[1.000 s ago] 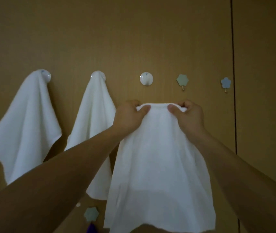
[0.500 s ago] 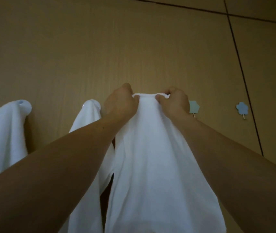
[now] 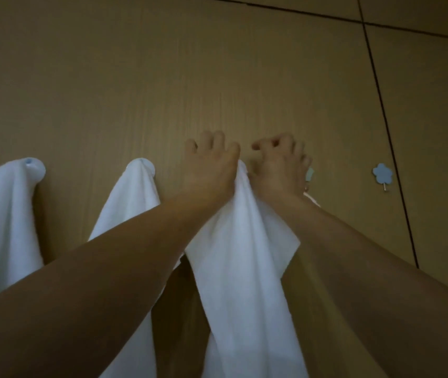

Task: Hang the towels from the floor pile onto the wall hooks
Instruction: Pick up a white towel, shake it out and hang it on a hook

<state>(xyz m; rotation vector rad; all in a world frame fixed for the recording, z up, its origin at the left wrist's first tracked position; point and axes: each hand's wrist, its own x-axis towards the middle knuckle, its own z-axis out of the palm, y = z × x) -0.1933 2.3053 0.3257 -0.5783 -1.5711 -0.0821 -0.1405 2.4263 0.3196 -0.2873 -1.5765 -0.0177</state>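
Head view: I have the white cloth towel [image 3: 244,255] up against the tan wood-grain wall panel [image 3: 217,77], its top bunched into a narrow peak between my two hands and the rest hanging straight down toward 6 o'clock. My left hand [image 3: 209,170] has its fingers curled, with the gathered edge clamped at the thumb side. My right hand [image 3: 277,167] sits just at 3 o'clock of that peak with curled fingers. A strip of cloth shows below its wrist, but I cannot tell whether those fingers are clamped on the towel or only pressing it.

At 9 o'clock of my hands, the far-left hung white towel [image 3: 2,214] and the second hung white towel [image 3: 130,208] each drape from a round white hook [image 3: 37,168]. At 3 o'clock, a pale-green flower-shaped hook [image 3: 310,173] peeks out behind my right hand, and a pale-blue flower-shaped hook [image 3: 381,173] stands well apart, bare.

I judge the step is seating the peak on a hook hidden behind my hands. To do it well I should keep the bunch tight, feel the cloth catch, lower it until the weight hangs evenly on both sides, then let go one hand at a time.
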